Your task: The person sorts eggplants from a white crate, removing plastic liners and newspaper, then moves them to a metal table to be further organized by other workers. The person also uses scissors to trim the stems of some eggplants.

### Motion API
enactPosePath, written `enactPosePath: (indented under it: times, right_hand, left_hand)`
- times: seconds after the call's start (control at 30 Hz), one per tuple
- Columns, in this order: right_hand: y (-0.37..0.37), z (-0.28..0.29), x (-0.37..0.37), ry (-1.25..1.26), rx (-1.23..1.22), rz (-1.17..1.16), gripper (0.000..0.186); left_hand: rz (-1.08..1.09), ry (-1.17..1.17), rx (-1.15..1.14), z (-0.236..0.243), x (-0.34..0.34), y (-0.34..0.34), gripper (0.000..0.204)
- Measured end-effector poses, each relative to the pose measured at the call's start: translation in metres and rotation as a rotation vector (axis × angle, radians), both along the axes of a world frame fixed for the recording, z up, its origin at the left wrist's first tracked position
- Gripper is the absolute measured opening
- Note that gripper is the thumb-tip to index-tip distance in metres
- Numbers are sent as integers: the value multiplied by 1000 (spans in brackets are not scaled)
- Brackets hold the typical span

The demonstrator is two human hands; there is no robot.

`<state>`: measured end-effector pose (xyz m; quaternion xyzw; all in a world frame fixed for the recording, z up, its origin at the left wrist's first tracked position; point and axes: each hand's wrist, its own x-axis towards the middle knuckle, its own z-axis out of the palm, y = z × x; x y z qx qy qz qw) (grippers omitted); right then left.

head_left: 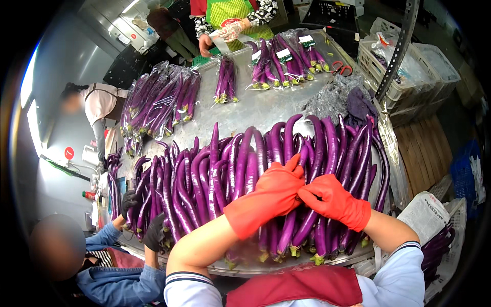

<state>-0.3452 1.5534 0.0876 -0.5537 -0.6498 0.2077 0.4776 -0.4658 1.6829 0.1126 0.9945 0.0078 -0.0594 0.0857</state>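
A broad row of long purple eggplants [197,184] with green stem ends lies across the steel table [261,107]. My left hand [268,187], in a red rubber glove, rests over the middle of this row, fingers stretched up and rightward across the eggplants. My right hand [335,202], gloved alike, is closed just right of it, thumb and forefinger pinched beside the left hand's lower edge; what they grip, if anything, is hidden.
Bagged eggplants [158,97], labelled bundles [276,66], red scissors [341,69] and crumpled plastic [330,102] lie farther back. Co-workers stand opposite [232,20] and at left [102,107]; another, lower left [117,276], has black-gloved hands on eggplants. A metal post [396,56] and crates [424,87] flank the right.
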Motion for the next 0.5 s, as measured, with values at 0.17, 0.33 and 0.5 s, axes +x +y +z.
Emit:
enactPosePath:
  times: [0.17,0.33,0.5]
  right_hand:
    - [4,-4,5,-97,-97,-47,17]
    - [9,-4,8,-9,-180,-35,16]
    - [32,9,24,106,-167,-174,27]
  left_hand:
    - [71,36,94,37,-26,6,23]
    - [141,19,19,39,-41,4,28]
    - [142,-15,45,39,-47,6,29]
